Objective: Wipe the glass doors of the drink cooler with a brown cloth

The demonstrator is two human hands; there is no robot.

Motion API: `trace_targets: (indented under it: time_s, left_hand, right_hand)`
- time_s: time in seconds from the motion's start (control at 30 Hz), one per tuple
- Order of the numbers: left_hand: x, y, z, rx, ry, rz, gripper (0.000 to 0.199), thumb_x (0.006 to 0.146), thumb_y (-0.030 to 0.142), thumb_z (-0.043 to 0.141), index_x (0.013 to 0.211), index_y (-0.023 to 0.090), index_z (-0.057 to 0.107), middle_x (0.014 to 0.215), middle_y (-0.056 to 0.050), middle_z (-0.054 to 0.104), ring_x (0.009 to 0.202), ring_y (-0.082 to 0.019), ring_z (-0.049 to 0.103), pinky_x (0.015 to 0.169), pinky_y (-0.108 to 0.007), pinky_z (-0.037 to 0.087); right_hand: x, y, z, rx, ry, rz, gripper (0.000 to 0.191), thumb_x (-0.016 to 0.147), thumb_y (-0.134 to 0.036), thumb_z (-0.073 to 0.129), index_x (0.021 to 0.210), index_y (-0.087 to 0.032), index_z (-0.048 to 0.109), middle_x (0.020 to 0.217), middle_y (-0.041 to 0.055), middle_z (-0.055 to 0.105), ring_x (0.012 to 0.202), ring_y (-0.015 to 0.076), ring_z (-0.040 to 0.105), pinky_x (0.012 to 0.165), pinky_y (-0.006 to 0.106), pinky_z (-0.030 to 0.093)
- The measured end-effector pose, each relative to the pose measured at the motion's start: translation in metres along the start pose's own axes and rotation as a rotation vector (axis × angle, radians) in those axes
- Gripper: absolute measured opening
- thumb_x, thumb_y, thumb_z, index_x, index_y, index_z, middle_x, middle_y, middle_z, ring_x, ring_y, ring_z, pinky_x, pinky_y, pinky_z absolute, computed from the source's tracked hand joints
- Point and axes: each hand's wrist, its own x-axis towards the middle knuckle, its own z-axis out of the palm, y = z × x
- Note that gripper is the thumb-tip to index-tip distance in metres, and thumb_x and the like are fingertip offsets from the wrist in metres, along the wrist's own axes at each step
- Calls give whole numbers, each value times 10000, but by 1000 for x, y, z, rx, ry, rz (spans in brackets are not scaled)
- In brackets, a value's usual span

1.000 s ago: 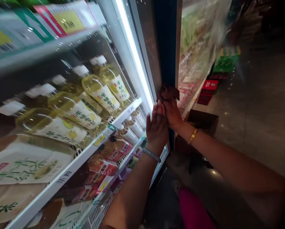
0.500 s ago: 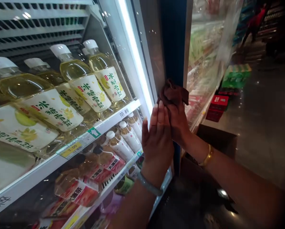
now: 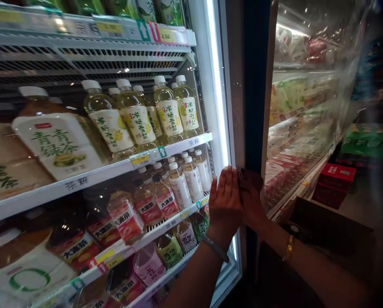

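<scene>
My left hand [image 3: 225,203] lies flat with its fingers stretched upward against the edge of a glass cooler door frame [image 3: 238,107]. Just to its right, my right hand [image 3: 254,209] presses a dark brown cloth [image 3: 253,179] onto the dark upright, its fingers partly hidden by shadow and the cloth. A grey band [image 3: 215,248] circles the left wrist, a gold bracelet [image 3: 288,248] the right. Left of the hands, behind the glass, white-capped drink bottles [image 3: 168,111] line the upper shelf. Smaller white-labelled bottles [image 3: 180,184] stand on the shelf below.
A bright light strip [image 3: 217,85] runs up the cooler's inner side. To the right are an open refrigerated display [image 3: 287,115] with packaged goods, a red box [image 3: 335,182], green packs [image 3: 367,139] and an open brown carton [image 3: 326,231] on the floor.
Both hands have moved down along the upright, the cloth with them. My view has pulled back, so more shelves and bottles show on the left.
</scene>
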Motion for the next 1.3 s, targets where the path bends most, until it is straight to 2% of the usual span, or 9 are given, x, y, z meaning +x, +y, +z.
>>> trace_targets:
  time_s: [0.17, 0.27, 0.37, 0.57, 0.83, 0.93, 1.13, 1.2, 1.3]
  left_hand:
    - [21, 8, 0, -40, -89, -95, 643, 1017, 141, 366, 1648, 74, 266, 1736, -142, 233, 1641, -256, 121, 1342, -566, 109]
    - [31, 9, 0, -30, -129, -133, 632, 1026, 125, 316, 1653, 78, 254, 1750, -128, 196, 1639, -260, 134, 1345, -545, 135]
    - [12, 12, 1, -2, -187, -49, 635, 1026, 130, 330, 1652, 72, 244, 1746, -107, 225, 1632, -246, 184, 1345, -492, 199]
    - [-60, 23, 15, 33, -268, 63, 657, 991, 122, 394, 1638, 85, 290, 1722, -95, 296, 1606, -213, 286, 1317, -442, 307]
    - [-42, 34, 23, 32, -195, -156, 703, 982, 134, 394, 1658, 66, 215, 1738, -141, 228, 1624, -252, 229, 1321, -497, 276]
    - [-56, 37, 29, 83, -179, -135, 693, 982, 142, 391, 1658, 96, 242, 1742, -90, 222, 1616, -238, 262, 1325, -482, 269]
    - [-124, 40, 37, 167, -177, -15, 661, 970, 161, 464, 1624, 145, 367, 1705, -63, 340, 1575, -212, 364, 1305, -402, 316]
    - [-136, 40, 37, 165, -226, -13, 673, 948, 153, 480, 1616, 175, 394, 1678, -54, 401, 1540, -199, 427, 1265, -376, 382]
    - [-138, 42, 36, 142, -278, -21, 686, 935, 150, 471, 1617, 180, 394, 1668, -52, 420, 1512, -196, 468, 1233, -368, 420]
  right_hand:
    - [60, 23, -13, 38, -7, -64, 476, 999, -380, 518, 1420, -164, 562, 1642, 191, 377, 1548, 342, 338, 1269, 570, 355]
    - [77, 30, -15, 44, -61, -55, 494, 973, -323, 542, 1432, -141, 557, 1674, 197, 329, 1569, 365, 291, 1293, 612, 285]
    - [44, 26, -12, 23, -117, 6, 541, 970, -300, 511, 1486, -138, 503, 1686, 210, 312, 1569, 365, 300, 1256, 628, 352]
    - [-49, 23, 5, 21, -116, 73, 537, 964, -295, 469, 1469, -117, 510, 1594, 249, 427, 1531, 389, 363, 1187, 675, 422]
    - [-2, 35, 4, 12, -91, -12, 420, 986, -348, 512, 1346, -160, 618, 1659, 201, 361, 1537, 384, 348, 1249, 646, 353]
    - [-29, 37, 12, 31, -97, -4, 496, 951, -307, 530, 1428, -175, 567, 1656, 200, 368, 1539, 406, 338, 1223, 698, 362]
    - [-134, 34, 34, 70, -108, 91, 607, 942, -284, 513, 1547, -266, 458, 1638, 175, 400, 1521, 390, 386, 1153, 693, 466]
    - [-144, 31, 36, 79, -110, 95, 588, 951, -297, 507, 1538, -290, 466, 1600, 166, 446, 1482, 384, 445, 1114, 680, 508]
    - [-126, 31, 34, 97, -109, 101, 524, 976, -325, 490, 1497, -271, 517, 1573, 165, 471, 1465, 369, 473, 1130, 646, 508]
